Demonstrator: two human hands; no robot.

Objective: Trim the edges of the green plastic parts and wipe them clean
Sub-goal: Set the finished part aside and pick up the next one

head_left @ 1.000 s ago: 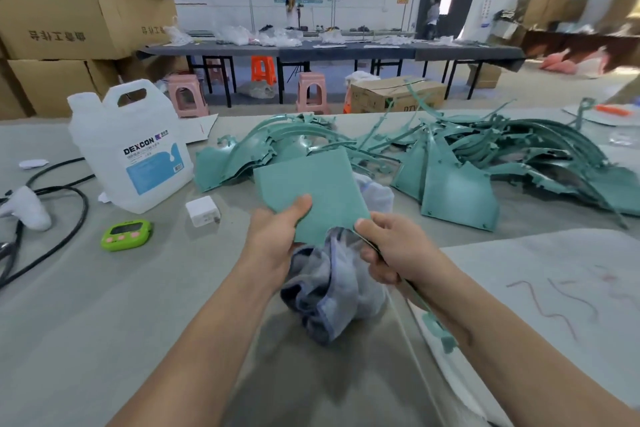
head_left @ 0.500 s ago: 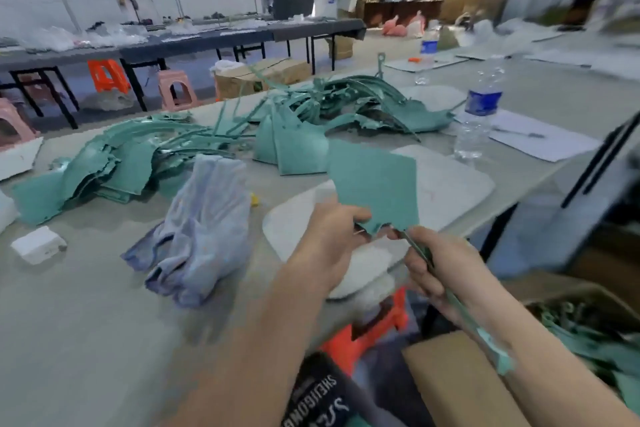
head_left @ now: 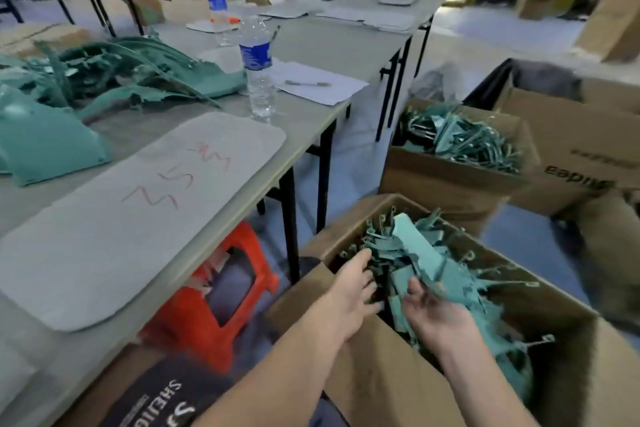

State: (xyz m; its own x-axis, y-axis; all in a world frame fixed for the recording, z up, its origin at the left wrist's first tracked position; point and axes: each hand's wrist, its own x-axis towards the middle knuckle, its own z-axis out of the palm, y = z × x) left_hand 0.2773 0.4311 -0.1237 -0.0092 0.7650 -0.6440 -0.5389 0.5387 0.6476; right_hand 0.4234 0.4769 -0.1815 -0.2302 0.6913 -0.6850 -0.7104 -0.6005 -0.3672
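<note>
Left hand (head_left: 349,291) spread, lower middle, over the cardboard box (head_left: 377,378). Right hand (head_left: 437,314) touches green parts (head_left: 415,250); grip's too blurry to tell.

Table (head_left: 308,114), left of frame, carries green parts (head_left: 121,73), mat (head_left: 138,204), bottle (head_left: 258,76), paper (head_left: 322,87); floor (head_left: 363,135), lower right, a box (head_left: 381,374).

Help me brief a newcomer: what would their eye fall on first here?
The cardboard box at lower right, heaped with green scraps, where the left hand and right hand reach in. Next, the pile of green parts on the table at far left, and the orange stool beneath it.
</note>
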